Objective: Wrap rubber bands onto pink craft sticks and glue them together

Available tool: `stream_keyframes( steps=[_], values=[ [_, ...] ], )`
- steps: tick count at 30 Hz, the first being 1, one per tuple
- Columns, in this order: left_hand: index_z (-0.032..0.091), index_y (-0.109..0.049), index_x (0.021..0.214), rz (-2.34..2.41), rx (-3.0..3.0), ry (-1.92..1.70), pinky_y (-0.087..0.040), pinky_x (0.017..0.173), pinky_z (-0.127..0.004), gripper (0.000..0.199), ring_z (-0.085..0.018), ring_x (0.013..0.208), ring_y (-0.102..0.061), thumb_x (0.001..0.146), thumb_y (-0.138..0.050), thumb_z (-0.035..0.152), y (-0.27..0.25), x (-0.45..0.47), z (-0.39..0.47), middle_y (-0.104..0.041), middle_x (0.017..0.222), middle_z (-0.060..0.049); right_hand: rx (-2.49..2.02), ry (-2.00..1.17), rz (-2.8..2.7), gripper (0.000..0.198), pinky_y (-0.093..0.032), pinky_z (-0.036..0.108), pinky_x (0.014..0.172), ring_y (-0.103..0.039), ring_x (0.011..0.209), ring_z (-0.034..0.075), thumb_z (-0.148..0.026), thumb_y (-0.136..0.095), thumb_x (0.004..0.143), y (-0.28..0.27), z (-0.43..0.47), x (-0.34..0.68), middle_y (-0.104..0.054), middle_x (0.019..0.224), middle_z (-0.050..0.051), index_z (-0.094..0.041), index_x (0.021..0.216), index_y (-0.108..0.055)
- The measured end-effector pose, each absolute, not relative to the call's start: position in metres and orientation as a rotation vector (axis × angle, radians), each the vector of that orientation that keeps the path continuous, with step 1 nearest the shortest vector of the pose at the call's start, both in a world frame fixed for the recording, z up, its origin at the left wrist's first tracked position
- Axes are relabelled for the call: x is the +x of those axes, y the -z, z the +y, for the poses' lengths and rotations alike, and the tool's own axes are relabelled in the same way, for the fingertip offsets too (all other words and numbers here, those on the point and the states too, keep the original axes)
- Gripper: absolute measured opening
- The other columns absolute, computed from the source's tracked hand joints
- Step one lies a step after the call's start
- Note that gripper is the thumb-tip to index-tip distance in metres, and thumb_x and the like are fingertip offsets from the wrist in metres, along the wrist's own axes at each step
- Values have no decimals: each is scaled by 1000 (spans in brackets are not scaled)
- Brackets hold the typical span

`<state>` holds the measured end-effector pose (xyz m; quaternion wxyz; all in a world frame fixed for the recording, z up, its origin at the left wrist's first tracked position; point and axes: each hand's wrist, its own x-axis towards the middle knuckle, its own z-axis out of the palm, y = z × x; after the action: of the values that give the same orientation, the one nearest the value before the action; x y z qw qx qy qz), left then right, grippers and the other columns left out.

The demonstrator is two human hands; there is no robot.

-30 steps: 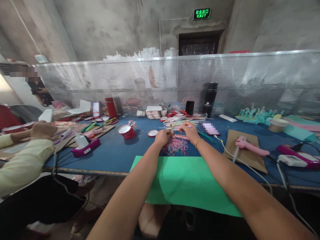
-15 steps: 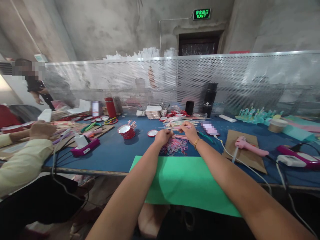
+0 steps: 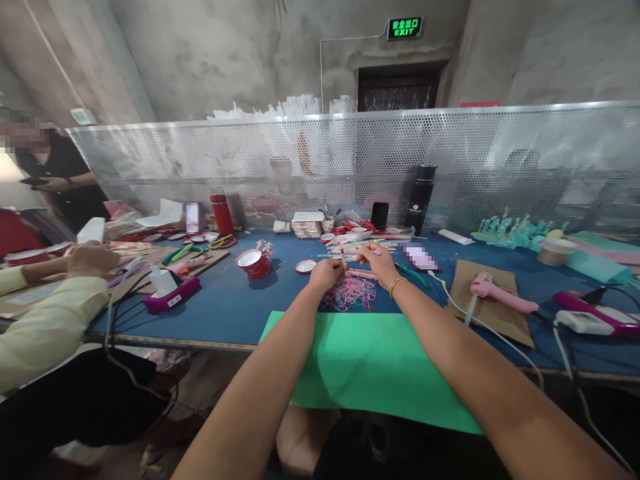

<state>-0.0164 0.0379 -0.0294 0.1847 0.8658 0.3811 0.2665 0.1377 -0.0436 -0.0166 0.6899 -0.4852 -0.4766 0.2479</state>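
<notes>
Your two hands work close together over the bench [image 3: 225, 307], near its front edge and just beyond the green sheet [image 3: 380, 367], which overhangs toward your lap. Your left hand [image 3: 327, 275] is closed, fingertips pinched on a thin stick [image 3: 343, 255] that stands roughly upright from the grip. Your right hand [image 3: 381, 265], a gold bracelet [image 3: 395, 287] at its wrist, is closed on a slim pink tool [image 3: 376, 253] pointed toward the stick; whether the two touch you cannot tell at this size. Both held pieces lie above the tangled threads [image 3: 353, 292] — pink, blue and white — heaped just below the fingers. A pink rod [image 3: 362, 273] crosses the gap between your hands. To the left of them, note a single red roll [image 3: 305, 267] lying flat and, farther out, the stacked rolls [image 3: 255, 267]. To the right lie teal pliers [image 3: 413, 275], a phone [image 3: 420, 257] with its white cable, and a pink glue gun [image 3: 505, 295] resting on cardboard [image 3: 463, 283]. Behind stand a black bottle [image 3: 420, 200] and a red bottle [image 3: 221, 215], backed by the perforated panel [image 3: 210, 160]. At far left — beyond a purple power strip [image 3: 173, 298] — a co-worker's hand [image 3: 93, 259] extends from a pale yellow sleeve [image 3: 70, 310].
</notes>
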Motion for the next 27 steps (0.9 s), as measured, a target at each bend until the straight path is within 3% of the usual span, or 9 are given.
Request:
stream_keyframes(
  steps=[4, 10, 15, 18, 27],
  values=[
    [18, -75, 80, 1085, 2431, -749, -33, 57, -21, 29, -12, 64, -53, 81, -55, 40, 28, -17, 36, -67, 72, -1, -1067, -593, -1070, 36, -46, 28, 59, -54, 55, 14, -56, -64, 68, 13, -47, 134, -63, 62, 1, -20, 76, -65],
    [18, -74, 81, 1088, 2406, -745, -34, 57, -21, 29, -12, 64, -53, 81, -55, 40, 29, -16, 36, -68, 73, -2, -1067, -523, -1050, 33, -43, 25, 55, -50, 54, 12, -52, -68, 66, 14, -46, 135, -60, 57, 0, -19, 67, -64],
    [18, -74, 81, 1081, 2415, -740, -38, 62, -21, 26, -13, 70, -57, 80, -56, 36, 29, -15, 38, -71, 80, -3, -1068, -561, -940, 23, -41, 24, 53, -50, 52, 12, -38, -67, 61, 14, -45, 137, -58, 55, -4, -20, 74, -62],
    [19, -75, 84, 1105, 2410, -723, -40, 65, -22, 25, -15, 74, -59, 80, -56, 35, 27, -15, 37, -72, 84, -4, -1089, -576, -959, 16, -42, 24, 55, -50, 53, 11, -33, -65, 59, 12, -47, 133, -59, 56, -4, -20, 65, -57],
    [18, -75, 86, 1098, 2434, -726, -39, 63, -22, 24, -14, 74, -60, 81, -55, 29, 27, -16, 36, -72, 83, -4, -1093, -590, -1074, 13, -43, 25, 59, -52, 55, 12, -32, -63, 61, 12, -50, 129, -60, 57, -3, -20, 61, -56]
  ],
)
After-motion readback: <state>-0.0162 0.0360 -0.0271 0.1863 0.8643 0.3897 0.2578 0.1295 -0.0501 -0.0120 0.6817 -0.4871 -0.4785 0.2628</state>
